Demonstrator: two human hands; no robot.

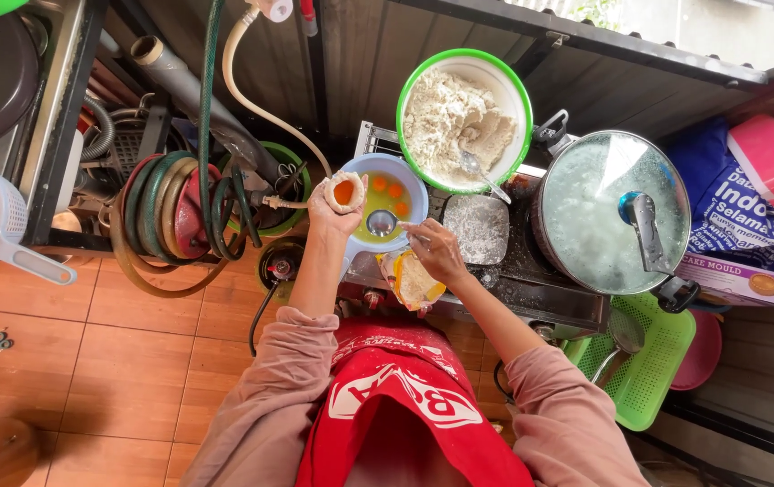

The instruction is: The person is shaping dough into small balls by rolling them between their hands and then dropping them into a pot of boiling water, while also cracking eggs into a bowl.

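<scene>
Here, left hand cups an eggshell at the bowl's rim; right hand grips a spoon.

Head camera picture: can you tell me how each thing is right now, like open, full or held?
Left hand: holds up a half eggshell with a yolk in it.
Right hand: pinches the spoon handle.
Blue bowl: holds several yolks and liquid.
Green-rimmed bowl: nearly full of flour, a spoon stuck in.
Big pot: shut under a glass lid.
Green tray: holds a ladle.
</scene>
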